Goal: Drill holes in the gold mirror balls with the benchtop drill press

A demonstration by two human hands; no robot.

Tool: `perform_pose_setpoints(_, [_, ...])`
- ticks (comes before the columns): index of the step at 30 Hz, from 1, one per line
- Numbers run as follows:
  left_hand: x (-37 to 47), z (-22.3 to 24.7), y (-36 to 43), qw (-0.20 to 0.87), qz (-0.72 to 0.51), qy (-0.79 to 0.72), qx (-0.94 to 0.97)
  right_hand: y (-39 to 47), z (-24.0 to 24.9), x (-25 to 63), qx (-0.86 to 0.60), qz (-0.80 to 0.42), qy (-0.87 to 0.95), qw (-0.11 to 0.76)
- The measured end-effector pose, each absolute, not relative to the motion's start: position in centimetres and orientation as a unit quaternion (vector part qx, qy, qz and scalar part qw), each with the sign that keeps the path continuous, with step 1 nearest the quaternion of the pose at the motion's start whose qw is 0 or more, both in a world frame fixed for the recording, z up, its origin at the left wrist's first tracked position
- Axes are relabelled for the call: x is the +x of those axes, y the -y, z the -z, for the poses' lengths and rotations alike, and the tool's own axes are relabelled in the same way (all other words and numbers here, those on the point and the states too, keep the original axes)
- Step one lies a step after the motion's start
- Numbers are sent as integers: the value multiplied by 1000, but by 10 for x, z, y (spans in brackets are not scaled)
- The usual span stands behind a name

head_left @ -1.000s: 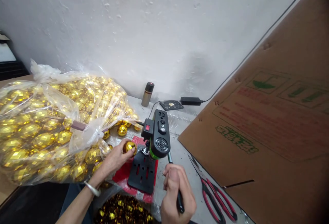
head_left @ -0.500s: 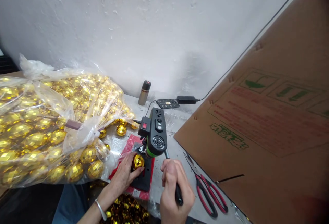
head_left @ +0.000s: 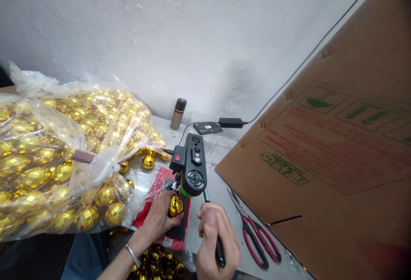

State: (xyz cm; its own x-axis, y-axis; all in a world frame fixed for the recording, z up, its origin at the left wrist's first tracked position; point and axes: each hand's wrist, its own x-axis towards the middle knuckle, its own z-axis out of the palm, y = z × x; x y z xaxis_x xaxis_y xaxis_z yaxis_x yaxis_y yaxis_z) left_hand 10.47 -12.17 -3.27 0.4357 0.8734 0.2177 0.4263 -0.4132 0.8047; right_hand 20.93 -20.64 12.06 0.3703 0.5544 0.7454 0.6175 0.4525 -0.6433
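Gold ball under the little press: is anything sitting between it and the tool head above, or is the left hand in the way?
Nothing visible lies between them. The gold ball sits on the black base plate right below the press head. The left hand grips it from the side; the right hand holds the lever.

Bag of balls point(head_left: 48, 160) (left) and cardboard point(head_left: 321, 164) hem the drill point(head_left: 189, 168).

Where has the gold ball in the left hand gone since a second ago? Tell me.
Yes: the gold ball moved from beside the drill press to under its head, above the black base.
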Motion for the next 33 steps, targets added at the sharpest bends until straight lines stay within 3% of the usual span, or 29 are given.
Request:
perform_pose_setpoints(14, [109,40,122,331,-307,-447,772,202,-66,192,-504,106,520,681])
perform_pose_setpoints(19, [112,39,123,328,-303,-460,768,202,-64,185,-549,70,467,690])
perform_pose_setpoints(33, [110,34,124,350,-288,-455,767,194,-51,186,-516,138,463,708])
